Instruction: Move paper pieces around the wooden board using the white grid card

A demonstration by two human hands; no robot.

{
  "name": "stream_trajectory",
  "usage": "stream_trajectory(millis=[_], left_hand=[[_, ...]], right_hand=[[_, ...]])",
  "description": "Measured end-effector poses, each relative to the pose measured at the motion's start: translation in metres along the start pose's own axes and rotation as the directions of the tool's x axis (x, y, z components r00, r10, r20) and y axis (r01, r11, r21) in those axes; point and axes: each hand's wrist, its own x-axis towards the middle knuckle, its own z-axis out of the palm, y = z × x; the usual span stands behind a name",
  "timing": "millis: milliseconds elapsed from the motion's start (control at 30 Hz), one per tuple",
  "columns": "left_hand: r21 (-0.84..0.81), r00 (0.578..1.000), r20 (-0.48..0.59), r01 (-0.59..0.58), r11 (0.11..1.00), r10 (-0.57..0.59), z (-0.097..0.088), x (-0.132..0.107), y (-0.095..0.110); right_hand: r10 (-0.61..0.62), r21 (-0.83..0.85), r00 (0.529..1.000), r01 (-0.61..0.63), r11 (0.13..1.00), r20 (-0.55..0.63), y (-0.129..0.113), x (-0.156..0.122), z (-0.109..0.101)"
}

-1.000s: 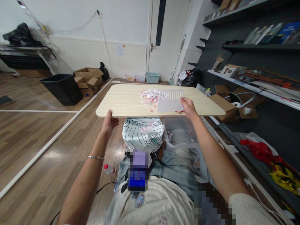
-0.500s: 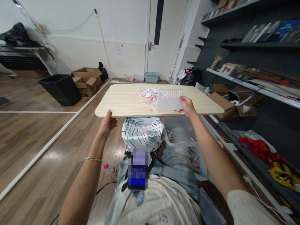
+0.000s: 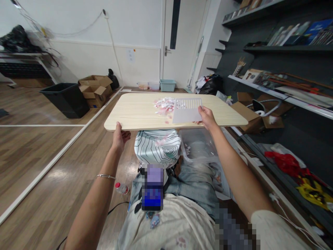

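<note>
A light wooden board (image 3: 135, 111) is held level in front of me. My left hand (image 3: 119, 136) grips its near left edge, thumb on top and fingers underneath. My right hand (image 3: 206, 117) pinches the right corner of a white slotted card (image 3: 187, 110) that stands on the board. Just left of the card lies a pile of small pink and white paper scraps (image 3: 163, 104). Below the board sit a clear plastic bin (image 3: 199, 146) with a few scraps in it and a white cushion with black lines (image 3: 157, 147).
A black bin (image 3: 65, 99) and open cardboard boxes (image 3: 96, 88) stand at the left wall. Dark shelves (image 3: 281, 52) run along the right, with boxes and red cloth (image 3: 286, 163) on the floor. A small bottle (image 3: 121, 188) lies by my left arm. A door is at the back.
The board and both hands keep their grip; the whole view has shifted slightly left. The card stays beside the scrap pile.
</note>
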Motion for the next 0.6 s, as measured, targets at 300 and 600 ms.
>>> stream_trajectory(millis=[300, 600], left_hand=[[-0.028, 0.999, -0.030, -0.015, 0.999, 0.014, -0.0004, 0.0036, -0.0041], [-0.043, 0.998, 0.018, -0.062, 0.997, 0.062, -0.0011, 0.0002, -0.0053]], right_hand=[[-0.022, 0.001, 1.000, 0.022, 1.000, 0.016, 0.0043, 0.0031, -0.0026], [-0.012, 0.014, 1.000, 0.013, 1.000, -0.010, 0.0020, 0.0015, -0.0007]])
